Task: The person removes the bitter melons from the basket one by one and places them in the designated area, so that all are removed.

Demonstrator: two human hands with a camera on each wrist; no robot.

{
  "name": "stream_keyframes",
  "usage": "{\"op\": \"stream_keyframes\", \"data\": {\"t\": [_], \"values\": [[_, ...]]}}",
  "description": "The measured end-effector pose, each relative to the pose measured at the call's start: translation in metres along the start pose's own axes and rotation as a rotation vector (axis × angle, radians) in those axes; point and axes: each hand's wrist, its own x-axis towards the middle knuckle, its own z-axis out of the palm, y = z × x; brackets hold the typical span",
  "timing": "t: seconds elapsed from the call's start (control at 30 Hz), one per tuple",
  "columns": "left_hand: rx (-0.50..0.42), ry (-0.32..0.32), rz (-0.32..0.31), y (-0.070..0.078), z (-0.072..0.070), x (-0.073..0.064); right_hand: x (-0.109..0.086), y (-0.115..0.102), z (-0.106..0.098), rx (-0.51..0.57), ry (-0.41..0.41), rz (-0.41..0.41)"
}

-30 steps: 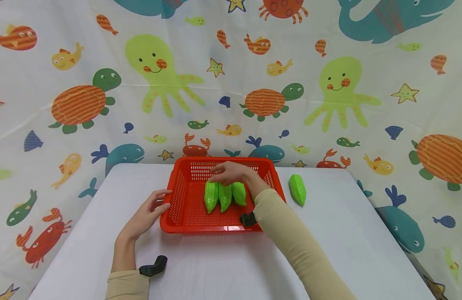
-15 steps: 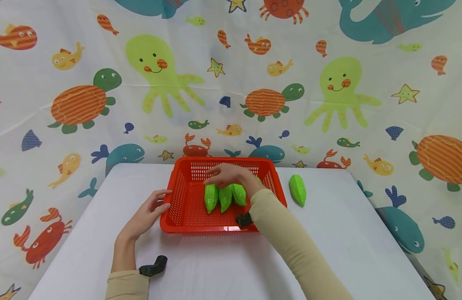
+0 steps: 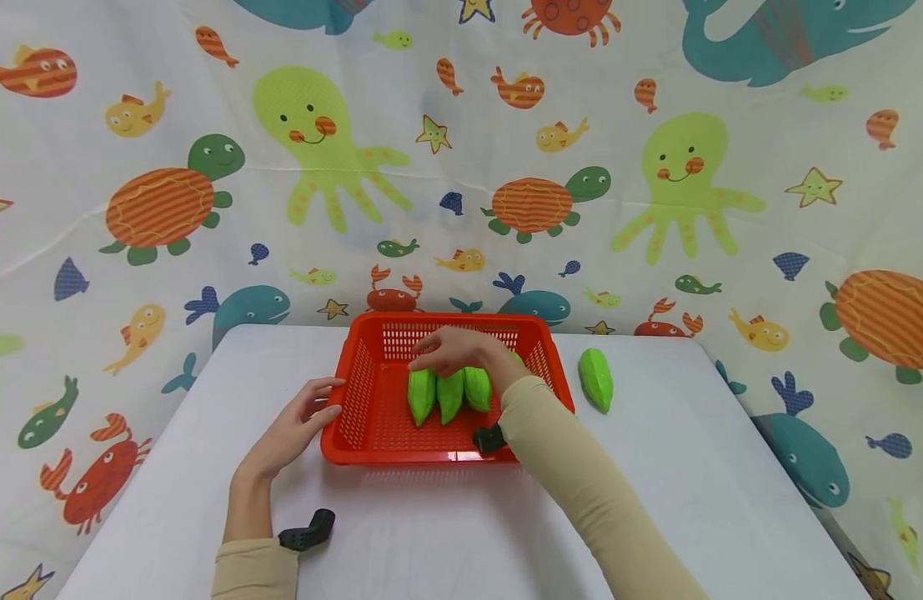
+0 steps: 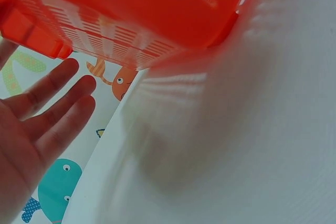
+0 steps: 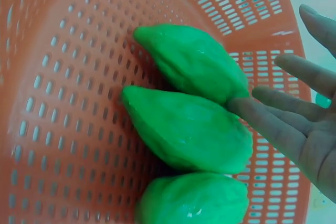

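Note:
In the head view, a red plastic basket (image 3: 371,457) stands on the table with several bright green, ridged fruits in it, pointed at one end. Three lie side by side: a left fruit (image 3: 421,398), a middle fruit (image 3: 449,398) and a right fruit (image 3: 477,389). Behind the right wrist a further fruit (image 3: 517,357) shows a little. My right hand (image 3: 453,350) is over the row, fingers extended; in the right wrist view one fingertip meets the area between two fruits, contact unclear. My left hand (image 3: 292,429) rests its fingertips against the basket's left side, fingers fairly straight.
Another green fruit (image 3: 596,380) lies on the white table (image 3: 679,450), to the right of the basket. Behind the table hangs a curtain (image 3: 446,275) printed with sea animals. A black wrist camera (image 3: 308,531) sits on the left forearm.
My right hand has shifted slightly left over the fruits, and its forearm followed, showing the fruit behind the wrist. The left hand, basket and outside fruit stay in place.

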Motion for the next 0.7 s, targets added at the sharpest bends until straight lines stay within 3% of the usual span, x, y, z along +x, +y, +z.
{"op": "stream_keyframes", "data": {"t": [0.7], "values": [[0.056,-0.001,0.000,-0.0005,-0.0022,0.0027,0.0104,-0.0050,0.0021,-0.118,-0.033,-0.017]]}}
